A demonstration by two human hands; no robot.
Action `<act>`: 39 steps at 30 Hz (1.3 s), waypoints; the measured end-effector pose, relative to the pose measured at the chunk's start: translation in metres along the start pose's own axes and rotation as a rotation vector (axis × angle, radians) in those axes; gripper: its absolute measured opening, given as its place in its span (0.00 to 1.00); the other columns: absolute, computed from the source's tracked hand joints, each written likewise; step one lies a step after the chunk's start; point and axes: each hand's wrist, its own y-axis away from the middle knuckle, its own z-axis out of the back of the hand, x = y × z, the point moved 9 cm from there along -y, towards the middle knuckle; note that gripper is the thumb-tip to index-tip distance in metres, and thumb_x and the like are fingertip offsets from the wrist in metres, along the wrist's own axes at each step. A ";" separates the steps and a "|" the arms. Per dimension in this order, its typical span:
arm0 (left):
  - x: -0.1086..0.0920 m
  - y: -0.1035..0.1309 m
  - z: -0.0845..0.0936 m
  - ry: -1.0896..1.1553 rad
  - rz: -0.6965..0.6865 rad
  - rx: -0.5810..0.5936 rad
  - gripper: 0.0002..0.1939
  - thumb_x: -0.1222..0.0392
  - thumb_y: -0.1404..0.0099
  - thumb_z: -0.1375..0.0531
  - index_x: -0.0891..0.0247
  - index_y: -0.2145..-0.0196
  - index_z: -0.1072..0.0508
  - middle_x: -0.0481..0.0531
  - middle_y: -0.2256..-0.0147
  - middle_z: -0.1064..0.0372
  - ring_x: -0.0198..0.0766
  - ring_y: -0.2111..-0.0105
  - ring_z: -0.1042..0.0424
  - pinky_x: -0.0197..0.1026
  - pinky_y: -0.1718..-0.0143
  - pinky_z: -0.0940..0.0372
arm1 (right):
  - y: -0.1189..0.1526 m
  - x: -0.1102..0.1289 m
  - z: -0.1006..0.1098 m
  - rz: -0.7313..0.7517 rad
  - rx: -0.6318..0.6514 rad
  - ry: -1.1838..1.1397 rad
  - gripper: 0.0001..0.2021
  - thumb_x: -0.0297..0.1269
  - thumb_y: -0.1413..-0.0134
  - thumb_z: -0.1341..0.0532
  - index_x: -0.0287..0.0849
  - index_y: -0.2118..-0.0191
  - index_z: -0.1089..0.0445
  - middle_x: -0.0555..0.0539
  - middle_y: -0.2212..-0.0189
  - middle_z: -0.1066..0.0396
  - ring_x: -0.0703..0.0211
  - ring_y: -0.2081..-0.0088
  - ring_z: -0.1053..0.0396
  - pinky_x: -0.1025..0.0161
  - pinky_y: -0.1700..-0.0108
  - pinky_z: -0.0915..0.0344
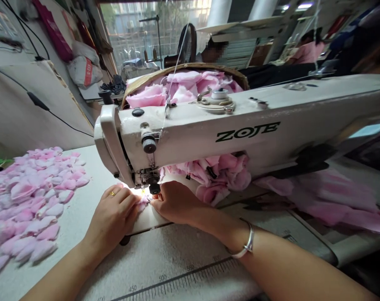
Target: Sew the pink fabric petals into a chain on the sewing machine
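Observation:
A small pink fabric piece (143, 203) lies under the lit needle area of a white sewing machine (190, 133). My left hand (116, 213), with a ring on one finger, holds the piece from the left, its fingers closed together. From the right, my right hand (174, 202) pinches the piece's other side, close to the black knob by the needle. The machine head partly hides the fingertips, and the needle tip is hard to make out. Behind my right hand, gathered pink fabric pieces (229, 175) are bunched under the machine arm.
Many loose pink pieces (29, 200) are spread over the table on the left. A basket (243, 77) of pink fabric stands behind the machine. More pink fabric (334, 200) lies at the right. A printed ruler (177, 278) runs along the front edge. People sit in the background.

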 end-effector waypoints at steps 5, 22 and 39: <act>0.003 0.000 -0.002 0.049 0.032 0.007 0.05 0.63 0.32 0.45 0.60 0.60 0.29 0.49 0.68 0.33 0.40 0.64 0.35 0.48 0.53 0.39 | -0.002 0.003 -0.003 -0.004 0.005 0.044 0.07 0.36 0.52 0.43 0.43 0.73 0.29 0.48 0.80 0.33 0.60 0.75 0.38 0.62 0.72 0.48; -0.019 -0.002 0.001 -0.115 -0.043 0.064 0.11 0.63 0.29 0.49 0.63 0.54 0.29 0.51 0.63 0.33 0.41 0.64 0.35 0.53 0.48 0.41 | -0.005 -0.006 0.008 0.008 0.071 -0.067 0.10 0.36 0.51 0.41 0.42 0.81 0.35 0.50 0.82 0.35 0.63 0.78 0.40 0.64 0.74 0.48; -0.015 0.002 -0.003 -0.102 -0.034 0.085 0.14 0.67 0.30 0.50 0.61 0.51 0.31 0.51 0.58 0.29 0.41 0.61 0.29 0.56 0.44 0.45 | -0.008 -0.001 0.002 0.012 0.088 -0.045 0.09 0.32 0.53 0.43 0.42 0.81 0.35 0.50 0.80 0.33 0.64 0.77 0.40 0.63 0.75 0.51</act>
